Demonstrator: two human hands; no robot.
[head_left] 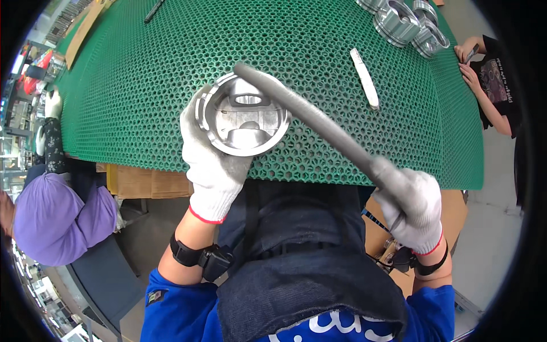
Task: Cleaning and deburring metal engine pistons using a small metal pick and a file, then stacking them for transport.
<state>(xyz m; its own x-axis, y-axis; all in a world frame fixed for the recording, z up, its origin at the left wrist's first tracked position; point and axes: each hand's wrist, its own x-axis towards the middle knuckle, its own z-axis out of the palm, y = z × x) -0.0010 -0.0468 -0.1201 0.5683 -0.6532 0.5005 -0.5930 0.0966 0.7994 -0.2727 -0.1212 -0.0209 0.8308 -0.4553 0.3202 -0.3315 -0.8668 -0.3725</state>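
Observation:
My left hand (208,151), in a white knit glove, is closed around the side of a shiny metal piston (246,137) above the green mat. The piston's hollow underside faces up and shows the pin bosses inside. In my right hand (413,214), also gloved, is the thick handle of a long grey file (325,125), blurred by motion. The file slants up to the left, and its far end lies across the piston's upper rim; whether it touches the metal I cannot tell.
On the green perforated mat (296,34) lie a white-wrapped stick (364,78) and a thin black rod (152,11). Several pistons (397,24) stand at the far right. One person works at the left, wearing a purple covering (54,219); another person's hands (470,74) rest at the right edge.

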